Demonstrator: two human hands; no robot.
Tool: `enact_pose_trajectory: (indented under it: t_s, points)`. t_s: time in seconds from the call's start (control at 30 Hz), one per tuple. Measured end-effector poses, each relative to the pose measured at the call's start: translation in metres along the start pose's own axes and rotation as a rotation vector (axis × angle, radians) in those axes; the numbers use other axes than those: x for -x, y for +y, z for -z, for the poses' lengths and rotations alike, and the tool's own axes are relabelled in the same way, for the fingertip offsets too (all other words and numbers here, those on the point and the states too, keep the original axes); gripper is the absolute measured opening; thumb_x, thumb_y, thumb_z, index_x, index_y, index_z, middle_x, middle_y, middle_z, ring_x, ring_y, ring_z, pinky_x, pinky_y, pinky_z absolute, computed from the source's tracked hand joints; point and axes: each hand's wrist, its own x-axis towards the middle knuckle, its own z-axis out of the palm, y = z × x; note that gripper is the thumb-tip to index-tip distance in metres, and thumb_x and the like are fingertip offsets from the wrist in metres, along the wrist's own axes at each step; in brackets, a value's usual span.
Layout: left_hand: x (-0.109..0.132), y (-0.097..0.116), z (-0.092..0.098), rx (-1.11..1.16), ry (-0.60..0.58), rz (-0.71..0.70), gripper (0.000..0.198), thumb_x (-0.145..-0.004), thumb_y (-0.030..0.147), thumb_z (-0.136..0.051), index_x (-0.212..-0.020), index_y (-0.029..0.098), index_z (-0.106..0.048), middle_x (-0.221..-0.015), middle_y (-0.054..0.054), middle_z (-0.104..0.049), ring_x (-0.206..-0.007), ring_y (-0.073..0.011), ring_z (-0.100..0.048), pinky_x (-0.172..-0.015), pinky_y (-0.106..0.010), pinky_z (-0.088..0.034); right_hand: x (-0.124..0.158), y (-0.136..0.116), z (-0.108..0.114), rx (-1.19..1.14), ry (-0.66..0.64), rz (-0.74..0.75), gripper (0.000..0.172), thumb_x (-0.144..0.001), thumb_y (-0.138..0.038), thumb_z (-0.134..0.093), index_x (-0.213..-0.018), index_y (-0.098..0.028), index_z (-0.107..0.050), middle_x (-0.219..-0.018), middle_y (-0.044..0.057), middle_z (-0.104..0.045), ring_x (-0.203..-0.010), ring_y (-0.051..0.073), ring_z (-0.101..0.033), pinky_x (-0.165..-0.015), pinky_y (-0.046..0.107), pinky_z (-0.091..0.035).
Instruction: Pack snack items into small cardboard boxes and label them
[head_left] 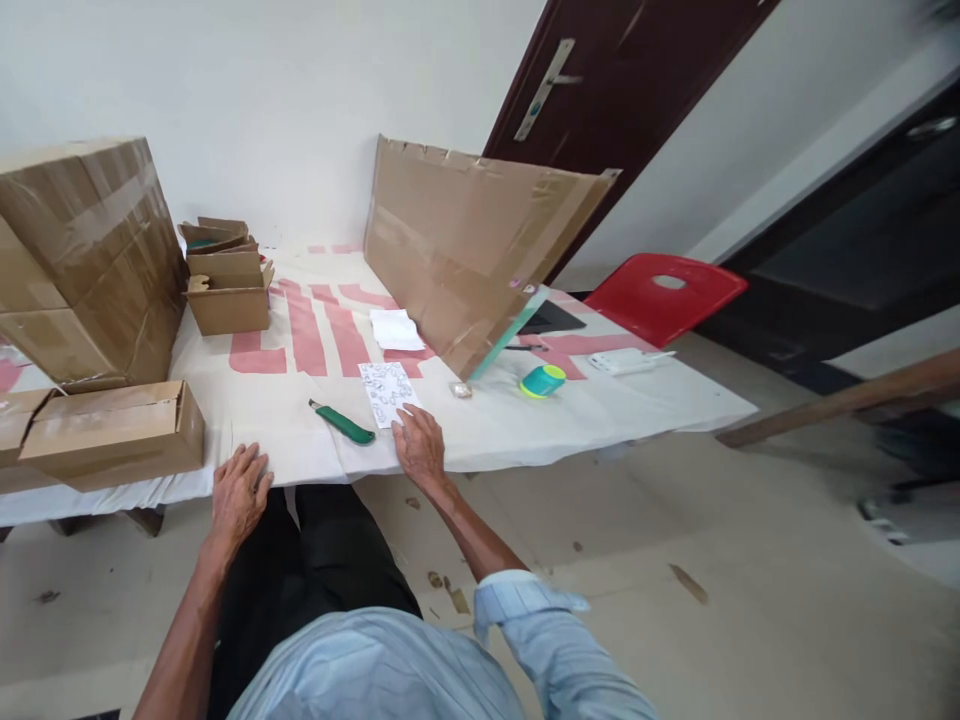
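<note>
The right hand (420,443) touches the near right corner of a patterned sheet (382,392) on a cloth-covered table (660,400); the left hand (240,492) rests at the near edge; a green cutter (343,422) lies between them; cardboard boxes (112,432) stand left; a red chair (664,295) stands far right.

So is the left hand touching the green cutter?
Apart. The head view shows a strip of bare white cloth between the left hand and the green cutter.
</note>
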Motion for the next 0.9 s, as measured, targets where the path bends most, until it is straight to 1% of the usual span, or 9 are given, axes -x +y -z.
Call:
enact_pose_trajectory:
  t_s: [0.1, 0.2, 0.37, 0.47, 0.57, 0.63, 0.7, 0.83, 0.9]
  points:
    - [0.001, 0.0, -0.002, -0.001, 0.023, 0.0, 0.03, -0.099, 0.034, -0.059, -0.122, 0.027, -0.078, -0.151, -0.012, -0.069, -0.149, -0.0374, -0.057, -0.118, -0.056, -0.046, 0.005, 0.023, 0.006, 0.083, -0.073, -0.029, 0.038, -0.106, -0.031, -0.046, -0.122, -0.014, -0.076, -0.134, 0.021, -0.072, -0.122, 0.031, -0.061, -0.106, 0.048, -0.049]
    - [0.004, 0.0, -0.002, 0.0, 0.043, 0.006, 0.03, -0.099, 0.034, -0.059, -0.121, 0.029, -0.078, -0.15, -0.01, -0.069, -0.15, -0.0367, -0.056, -0.119, -0.057, -0.045, 0.011, 0.032, 0.006, 0.13, -0.125, -0.031, 0.037, -0.107, -0.032, -0.046, -0.12, -0.015, -0.077, -0.132, 0.02, -0.072, -0.121, 0.031, -0.06, -0.104, 0.046, -0.049]
    - [0.011, 0.002, -0.001, 0.024, 0.059, 0.009, 0.032, -0.099, 0.034, -0.057, -0.122, 0.027, -0.078, -0.149, -0.011, -0.07, -0.148, -0.0355, -0.057, -0.12, -0.057, -0.046, 0.017, 0.034, 0.005, 0.187, -0.105, -0.074, 0.035, -0.107, -0.031, -0.049, -0.12, -0.015, -0.078, -0.131, 0.019, -0.072, -0.119, 0.031, -0.06, -0.1, 0.044, -0.048]
    - [0.013, 0.01, -0.002, 0.047, 0.01, -0.015, 0.031, -0.097, 0.031, -0.059, -0.122, 0.027, -0.078, -0.149, -0.011, -0.071, -0.146, -0.0338, -0.06, -0.118, -0.055, -0.05, 0.018, 0.036, 0.007, 0.205, -0.088, -0.094, 0.033, -0.106, -0.031, -0.051, -0.118, -0.016, -0.078, -0.129, 0.019, -0.072, -0.117, 0.031, -0.06, -0.097, 0.043, -0.049]
    - [0.016, 0.02, -0.004, 0.06, -0.026, -0.052, 0.032, -0.094, 0.026, -0.064, -0.123, 0.025, -0.077, -0.15, -0.012, -0.069, -0.146, -0.0344, -0.059, -0.118, -0.055, -0.05, 0.015, 0.035, 0.009, 0.202, -0.045, -0.116, 0.034, -0.104, -0.031, -0.052, -0.119, -0.014, -0.078, -0.128, 0.02, -0.071, -0.115, 0.032, -0.06, -0.094, 0.044, -0.051]
    - [0.019, 0.025, -0.005, 0.061, -0.015, -0.056, 0.032, -0.093, 0.022, -0.065, -0.122, 0.025, -0.077, -0.149, -0.014, -0.07, -0.145, -0.0351, -0.06, -0.118, -0.057, -0.049, 0.011, 0.026, 0.01, 0.161, -0.003, -0.112, 0.035, -0.104, -0.032, -0.052, -0.12, -0.014, -0.077, -0.129, 0.021, -0.071, -0.115, 0.033, -0.06, -0.094, 0.047, -0.052]
    - [0.023, 0.028, -0.003, 0.068, -0.001, -0.051, 0.03, -0.093, 0.02, -0.065, -0.119, 0.025, -0.078, -0.146, -0.014, -0.072, -0.143, -0.0352, -0.062, -0.118, -0.058, -0.049, 0.006, 0.011, 0.009, 0.076, 0.01, -0.053, 0.035, -0.104, -0.034, -0.053, -0.122, -0.015, -0.076, -0.128, 0.02, -0.071, -0.115, 0.033, -0.061, -0.097, 0.048, -0.053]
    - [0.031, 0.029, 0.003, 0.098, 0.018, -0.018, 0.029, -0.092, 0.019, -0.066, -0.118, 0.026, -0.079, -0.141, -0.013, -0.074, -0.135, -0.0339, -0.067, -0.115, -0.057, -0.052, 0.0, -0.033, -0.001, -0.11, -0.094, 0.145, 0.032, -0.103, -0.037, -0.058, -0.123, -0.018, -0.074, -0.124, 0.017, -0.072, -0.113, 0.031, -0.062, -0.098, 0.045, -0.053]
    - [0.034, 0.029, 0.005, 0.118, 0.033, 0.012, 0.03, -0.092, 0.018, -0.066, -0.118, 0.026, -0.079, -0.139, -0.013, -0.075, -0.132, -0.0328, -0.069, -0.114, -0.056, -0.054, 0.001, -0.049, -0.009, -0.136, -0.147, 0.189, 0.029, -0.102, -0.036, -0.059, -0.12, -0.018, -0.073, -0.118, 0.016, -0.072, -0.109, 0.031, -0.062, -0.095, 0.044, -0.052]
